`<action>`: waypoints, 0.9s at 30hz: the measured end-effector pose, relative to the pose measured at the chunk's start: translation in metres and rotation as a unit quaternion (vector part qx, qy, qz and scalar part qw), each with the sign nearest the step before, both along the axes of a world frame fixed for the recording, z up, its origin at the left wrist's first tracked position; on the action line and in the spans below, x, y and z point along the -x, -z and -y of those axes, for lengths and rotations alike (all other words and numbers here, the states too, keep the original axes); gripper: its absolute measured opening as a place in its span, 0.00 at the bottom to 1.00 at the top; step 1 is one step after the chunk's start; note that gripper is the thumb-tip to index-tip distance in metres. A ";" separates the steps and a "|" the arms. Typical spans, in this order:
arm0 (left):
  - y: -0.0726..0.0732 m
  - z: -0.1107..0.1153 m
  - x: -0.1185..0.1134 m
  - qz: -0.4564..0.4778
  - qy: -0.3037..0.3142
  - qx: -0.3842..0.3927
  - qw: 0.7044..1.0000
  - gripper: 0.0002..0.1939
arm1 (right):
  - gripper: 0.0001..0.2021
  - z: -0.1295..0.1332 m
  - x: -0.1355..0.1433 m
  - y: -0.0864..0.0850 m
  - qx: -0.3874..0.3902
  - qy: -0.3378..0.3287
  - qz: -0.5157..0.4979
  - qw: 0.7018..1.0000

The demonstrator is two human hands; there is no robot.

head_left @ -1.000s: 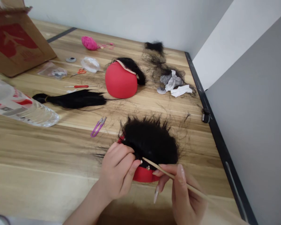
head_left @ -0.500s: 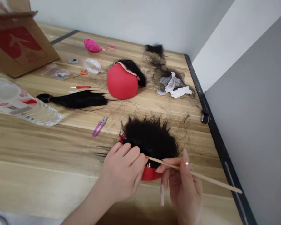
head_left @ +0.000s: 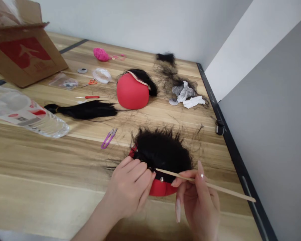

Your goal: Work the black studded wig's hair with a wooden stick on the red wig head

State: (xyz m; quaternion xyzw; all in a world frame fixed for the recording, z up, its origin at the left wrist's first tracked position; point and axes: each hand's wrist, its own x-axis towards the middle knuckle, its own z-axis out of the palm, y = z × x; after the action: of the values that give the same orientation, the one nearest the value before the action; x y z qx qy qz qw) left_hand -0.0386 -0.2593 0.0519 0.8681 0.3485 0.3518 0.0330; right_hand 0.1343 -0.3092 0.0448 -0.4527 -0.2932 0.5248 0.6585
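Observation:
A black hairpiece covers a red rounded form close in front of me, with small shiny pin-like heads along its lower edge. My left hand is closed at that near edge, fingers curled and pinching there; the fingertips are partly hidden. Between the thumb and fingers of my right hand is a thin wooden stick. Its tip points left, at the hairpiece's edge beside my left fingertips.
Beyond stands another red form with black hair. Left lie a hair bundle, purple thread snips, a water bottle, a red-handled tool, orange scissors and a cardboard box. Crumpled paper and loose hair lie right.
The stick's tip has drawn slightly away from my left fingertips, leaving a small gap. My left hand stays at the hairpiece's edge. The whole view has shifted a little.

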 end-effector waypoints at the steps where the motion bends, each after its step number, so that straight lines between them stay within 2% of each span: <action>1: 0.000 0.001 0.000 0.004 0.001 -0.009 1.000 0.14 | 0.16 0.001 0.000 0.001 -0.004 -0.001 0.001 1.000; 7: 0.000 0.011 -0.001 0.058 0.009 -0.053 0.997 0.12 | 0.15 0.007 0.002 0.006 0.009 0.016 -0.005 1.000; 10: -0.002 0.013 -0.001 0.069 0.029 -0.038 0.996 0.12 | 0.15 0.009 0.003 0.006 0.031 0.025 -0.011 0.999; 13: -0.003 0.012 -0.004 0.109 0.093 -0.005 0.990 0.16 | 0.13 0.009 0.003 0.005 0.042 0.038 -0.006 0.998; 15: -0.002 0.011 -0.007 0.145 0.143 0.001 0.979 0.19 | 0.12 0.008 0.002 0.006 0.019 0.035 0.011 0.999; 17: -0.001 0.011 -0.010 0.161 0.166 -0.002 0.973 0.20 | 0.12 0.007 0.002 0.008 0.000 0.033 0.023 0.999; 27: -0.001 0.017 -0.011 0.110 0.110 -0.017 0.988 0.19 | 0.12 0.008 0.003 0.011 -0.012 0.042 0.044 0.998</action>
State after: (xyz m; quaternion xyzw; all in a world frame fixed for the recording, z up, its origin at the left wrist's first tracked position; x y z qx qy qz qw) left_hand -0.0273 -0.2768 0.0524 0.8579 0.2388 0.4449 0.0951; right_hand 0.1316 -0.3176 0.0341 -0.4796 -0.3089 0.4730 0.6715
